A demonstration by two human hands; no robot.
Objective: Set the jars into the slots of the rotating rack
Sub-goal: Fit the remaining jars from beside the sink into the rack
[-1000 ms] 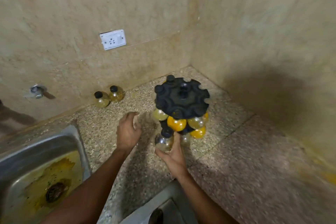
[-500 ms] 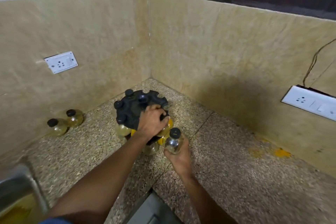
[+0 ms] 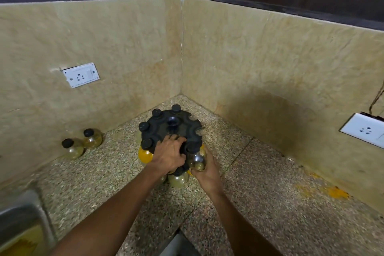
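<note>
My right hand (image 3: 204, 170) was curled round a small clear glass jar (image 3: 197, 159) with a black cap, holding it at the near right edge of the rack's top disc, its neck at or just inside an open notch; I could not tell whether it was seated. My left hand (image 3: 169, 155) lay on the near part of the black rotating rack (image 3: 166, 125), fingers bent over the disc, bracing it as I judged. Other jars hung in slots on the left and far side, an orange-filled jar (image 3: 145, 155) near left, more on the lower tier. The slots on the right side stood empty. Two spare jars (image 3: 82, 144) waited well apart by the left wall on the speckled counter (image 3: 270, 203). The step in hand, I judged, was slotting this jar; next called for sliding the neck fully home, letting go, then fetching the spares.
</note>
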